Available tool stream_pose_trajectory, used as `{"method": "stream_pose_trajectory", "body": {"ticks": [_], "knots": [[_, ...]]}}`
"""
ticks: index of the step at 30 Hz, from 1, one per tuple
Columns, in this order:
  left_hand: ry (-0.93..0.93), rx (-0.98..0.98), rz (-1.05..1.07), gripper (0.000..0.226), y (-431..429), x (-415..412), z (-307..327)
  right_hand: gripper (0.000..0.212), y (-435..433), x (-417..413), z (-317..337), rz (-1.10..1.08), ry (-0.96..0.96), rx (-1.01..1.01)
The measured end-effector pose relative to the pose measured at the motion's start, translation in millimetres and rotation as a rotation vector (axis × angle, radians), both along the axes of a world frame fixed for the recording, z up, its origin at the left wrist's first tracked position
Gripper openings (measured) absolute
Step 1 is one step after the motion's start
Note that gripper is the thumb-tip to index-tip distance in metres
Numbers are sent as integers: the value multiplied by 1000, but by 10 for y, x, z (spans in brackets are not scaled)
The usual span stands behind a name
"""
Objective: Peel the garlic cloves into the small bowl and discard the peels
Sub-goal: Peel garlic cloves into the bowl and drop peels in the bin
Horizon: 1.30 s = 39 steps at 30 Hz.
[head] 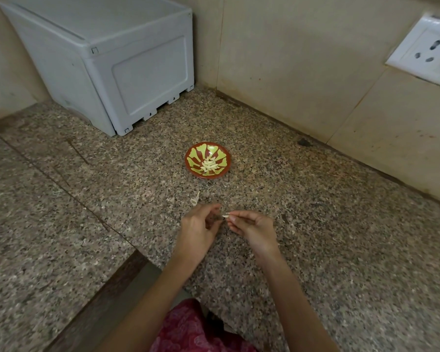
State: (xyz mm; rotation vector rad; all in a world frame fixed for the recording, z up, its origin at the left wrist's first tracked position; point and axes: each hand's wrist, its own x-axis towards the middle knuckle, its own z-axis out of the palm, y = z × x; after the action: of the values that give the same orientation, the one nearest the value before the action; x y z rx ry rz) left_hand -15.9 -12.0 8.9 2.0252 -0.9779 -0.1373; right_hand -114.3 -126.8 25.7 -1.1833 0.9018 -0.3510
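Clove [225,215] between curled fingers [233,220]; left hand [197,228], right hand [255,228]

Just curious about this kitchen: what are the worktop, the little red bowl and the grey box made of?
Worktop: likely polished granite, from its speckled brown-grey grain. Small bowl: glossy red with yellow-green pattern, so glazed ceramic or melamine; unclear which. Grey box: matte plastic, judging by its moulded clips and panels.

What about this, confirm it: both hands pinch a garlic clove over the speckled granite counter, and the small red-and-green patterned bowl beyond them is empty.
Not empty: the head view shows the small red-and-green patterned bowl holding a heap of peeled garlic cloves. The rest stands.
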Motion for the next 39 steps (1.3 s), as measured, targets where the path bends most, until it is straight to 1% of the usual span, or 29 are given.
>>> {"method": "stream_pose_trajectory", "body": {"ticks": [1,4,6,8,10,13,14,16,19,22,24,26,29,32,35,38,39], "knots": [[-27,-11,-19,34,2,-3,1,16,-1,5,7,2,-5,6],[-87,-51,-41,27,10,-26,11,15,-7,22,30,10,-9,23],[-86,-84,-37,24,19,-27,6,15,-14,31,24,12,-8,8],[-57,-99,-19,22,29,-15,-9,14,-41,28,-6,22,16,-66],[-21,-102,7,21,45,-1,-25,12,-73,19,-37,91,94,-262],[-6,-115,26,19,72,28,-44,12,-77,10,-49,284,258,-709],[-6,-118,30,19,77,34,-45,10,-66,15,-36,321,303,-801],[-1,-119,42,19,81,36,-36,6,-53,29,-7,331,371,-870],[-3,-127,42,20,90,38,-41,8,-59,40,0,372,402,-887],[-10,-136,44,20,98,45,-47,17,-67,41,20,402,349,-876],[-22,-133,49,20,94,47,-39,13,-69,42,44,386,314,-853],[-48,-122,39,19,86,46,-23,13,-69,58,69,355,235,-785],[-75,-121,27,18,82,45,-11,21,-72,95,96,351,152,-685],[-87,-120,21,18,82,39,-2,13,-92,122,68,349,123,-665],[-75,-125,19,18,80,42,14,12,-115,122,50,331,95,-567],[-62,-133,30,17,82,44,17,17,-110,117,63,219,60,-414],[-45,-138,43,18,85,45,6,17,-115,107,52,179,68,-396]]}}
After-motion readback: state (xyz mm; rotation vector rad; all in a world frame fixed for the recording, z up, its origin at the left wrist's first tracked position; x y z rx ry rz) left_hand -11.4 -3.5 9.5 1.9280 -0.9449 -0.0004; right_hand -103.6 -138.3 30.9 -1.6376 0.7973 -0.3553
